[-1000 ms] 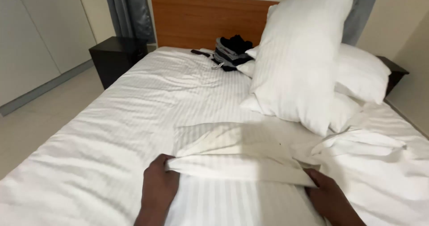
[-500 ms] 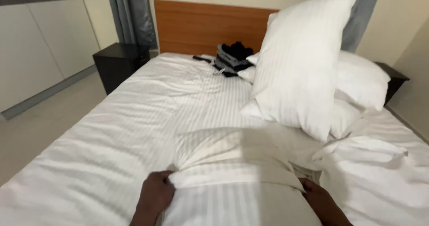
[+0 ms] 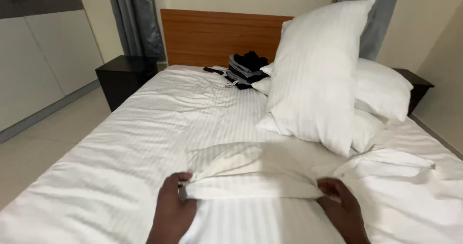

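Observation:
A white striped pillowcase (image 3: 251,176) lies on the bed (image 3: 120,167) in front of me, bunched into a folded band along its near edge. My left hand (image 3: 174,208) grips the left end of that band. At the right end, my right hand (image 3: 340,206) pinches the same folded edge. Both hands rest low on the sheet, about a pillow's width apart.
Large white pillows (image 3: 318,75) lean upright at the right of the bed. A pile of dark clothes (image 3: 245,69) sits by the wooden headboard (image 3: 212,34). Black nightstands (image 3: 124,77) flank the bed. Another crumpled white cloth (image 3: 386,162) lies to the right.
The pillowcase fabric, puffed up half a second ago, has settled flatter. My hands have spread slightly and hold the folded edge taut.

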